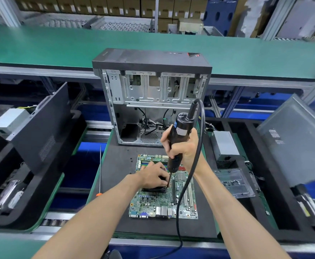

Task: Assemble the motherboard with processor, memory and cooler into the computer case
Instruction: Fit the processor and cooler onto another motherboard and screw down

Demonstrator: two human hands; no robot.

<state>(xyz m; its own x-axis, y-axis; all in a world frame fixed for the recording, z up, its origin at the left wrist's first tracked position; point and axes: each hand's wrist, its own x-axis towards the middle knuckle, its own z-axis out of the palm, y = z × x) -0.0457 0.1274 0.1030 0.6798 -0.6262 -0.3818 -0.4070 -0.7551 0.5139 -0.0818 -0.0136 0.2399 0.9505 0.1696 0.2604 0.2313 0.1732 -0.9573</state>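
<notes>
My right hand (pixel 179 146) has its fingers (pixel 165 139) wrapped around the body of the black electric screwdriver (pixel 178 141), gripping it near upright with a slight tilt. The bit (pixel 169 181) points down and meets the right edge of the black cooler (pixel 154 189); I cannot tell whether it is seated on a screw. The screwdriver's black cable (pixel 194 165) leaves the top of the tool, loops down past my right forearm and runs off the near edge of the view.

My left hand (pixel 153 175) lies on top of the cooler, fingers (pixel 162 181) curled over it and grasping it, close beside the bit.

The cooler sits on the green motherboard (pixel 164 200), toward the board's middle left. Memory slots (pixel 149 163) show at the far edge of the board, expansion slots (pixel 187 193) on its right side, rear ports (pixel 153 212) along its near edge. The motherboard lies flat on a black mat (pixel 119 184) on the tabletop, outside the case.

The computer case (pixel 153 98) stands upright on the far part of the mat, side panel off, open interior facing me, loose wires in the lower bay.

A long thin screwdriver with an orange handle (pixel 99 194) lies left of the mat. To the right lie a power supply unit (pixel 224 144) and a clear plastic tray (pixel 233 182). Dark case panels (pixel 41 131) lean at the left.
</notes>
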